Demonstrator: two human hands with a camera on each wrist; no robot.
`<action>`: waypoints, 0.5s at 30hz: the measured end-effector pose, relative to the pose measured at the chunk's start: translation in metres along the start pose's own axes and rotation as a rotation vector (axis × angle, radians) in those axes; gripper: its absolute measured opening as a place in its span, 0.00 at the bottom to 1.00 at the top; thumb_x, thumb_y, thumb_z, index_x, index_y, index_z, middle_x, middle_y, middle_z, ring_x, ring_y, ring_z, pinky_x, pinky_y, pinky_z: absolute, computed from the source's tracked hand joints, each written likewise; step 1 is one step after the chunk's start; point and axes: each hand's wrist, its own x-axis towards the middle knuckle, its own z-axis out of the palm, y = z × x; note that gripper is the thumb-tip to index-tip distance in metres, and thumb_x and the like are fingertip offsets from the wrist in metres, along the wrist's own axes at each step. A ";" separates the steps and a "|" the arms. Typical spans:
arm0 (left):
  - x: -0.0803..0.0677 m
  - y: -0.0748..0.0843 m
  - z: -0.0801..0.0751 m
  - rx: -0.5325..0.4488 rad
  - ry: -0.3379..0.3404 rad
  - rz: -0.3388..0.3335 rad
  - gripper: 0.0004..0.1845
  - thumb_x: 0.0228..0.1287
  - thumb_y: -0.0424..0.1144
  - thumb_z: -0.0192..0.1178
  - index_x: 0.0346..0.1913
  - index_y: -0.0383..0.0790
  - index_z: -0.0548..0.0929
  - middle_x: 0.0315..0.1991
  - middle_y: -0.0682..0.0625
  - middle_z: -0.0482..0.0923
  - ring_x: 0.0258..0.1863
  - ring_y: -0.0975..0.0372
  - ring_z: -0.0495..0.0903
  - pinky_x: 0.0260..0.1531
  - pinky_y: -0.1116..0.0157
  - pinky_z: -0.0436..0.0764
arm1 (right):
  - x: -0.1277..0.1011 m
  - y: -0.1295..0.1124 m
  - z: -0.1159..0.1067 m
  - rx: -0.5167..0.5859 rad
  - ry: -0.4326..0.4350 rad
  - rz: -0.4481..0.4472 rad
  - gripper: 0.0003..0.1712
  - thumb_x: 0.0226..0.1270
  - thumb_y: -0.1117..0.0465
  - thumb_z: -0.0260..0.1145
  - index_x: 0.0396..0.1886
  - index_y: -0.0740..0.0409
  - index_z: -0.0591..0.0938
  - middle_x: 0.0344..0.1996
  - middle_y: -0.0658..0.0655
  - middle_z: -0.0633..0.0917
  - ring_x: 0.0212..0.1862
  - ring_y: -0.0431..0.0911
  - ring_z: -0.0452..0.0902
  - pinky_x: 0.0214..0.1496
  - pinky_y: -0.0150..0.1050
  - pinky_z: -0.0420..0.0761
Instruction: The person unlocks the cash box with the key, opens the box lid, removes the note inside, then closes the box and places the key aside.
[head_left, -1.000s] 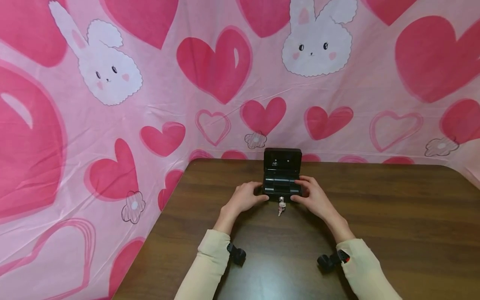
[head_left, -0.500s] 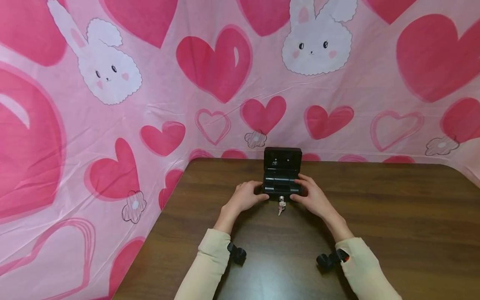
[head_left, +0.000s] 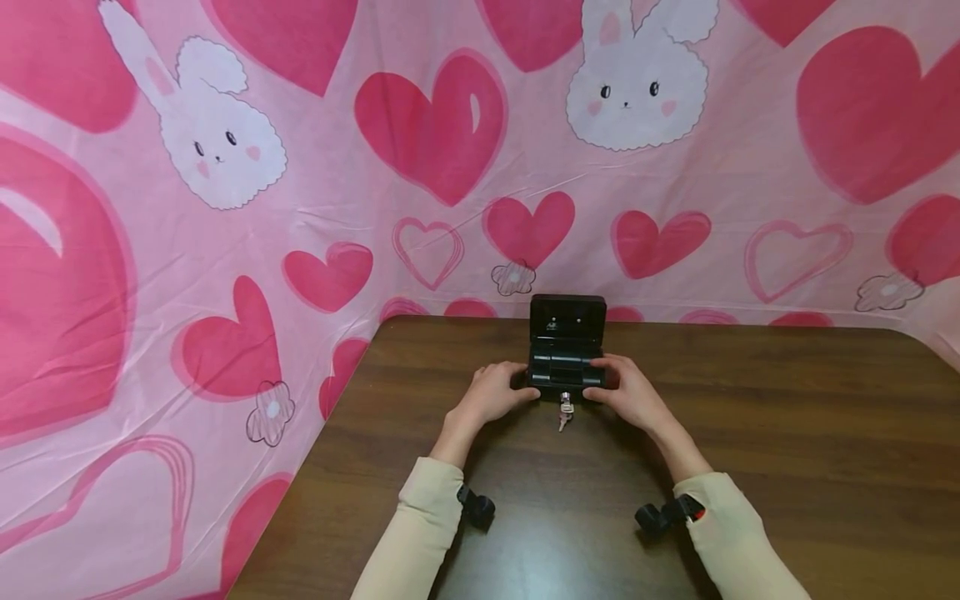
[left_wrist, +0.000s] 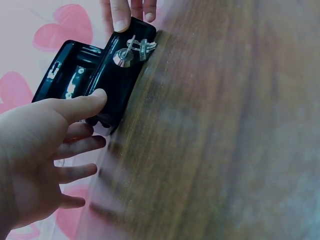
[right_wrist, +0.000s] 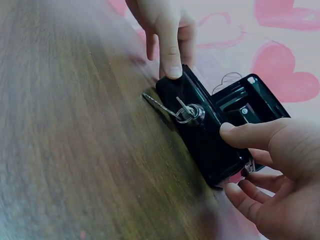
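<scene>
A black cash box point(head_left: 566, 362) stands near the table's far edge with its lid point(head_left: 567, 317) raised. Small silver keys point(head_left: 566, 410) hang from the lock on its front. My left hand point(head_left: 493, 392) grips the box's left side, thumb on the front face. In the left wrist view, that hand's thumb point(left_wrist: 90, 104) presses the black front while the lower fingers spread out. On the opposite side my right hand point(head_left: 630, 393) holds the box, thumb also on the front. The right wrist view shows the keys point(right_wrist: 186, 111) in the lock cylinder. The inside of the box is too dark to make out fully.
The brown wood-grain table point(head_left: 750, 433) stretches to both sides and in front of the box. Directly behind its far edge hangs a pink cloth point(head_left: 465, 150) printed with hearts and rabbits. Black wrist cameras point(head_left: 477, 508) sit on both forearms.
</scene>
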 end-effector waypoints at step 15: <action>0.003 -0.001 0.002 0.017 0.009 0.004 0.31 0.64 0.54 0.65 0.65 0.39 0.78 0.62 0.45 0.79 0.64 0.53 0.75 0.71 0.44 0.60 | 0.001 -0.004 -0.004 0.035 0.056 -0.029 0.31 0.61 0.57 0.73 0.62 0.67 0.77 0.69 0.70 0.67 0.60 0.65 0.72 0.64 0.62 0.72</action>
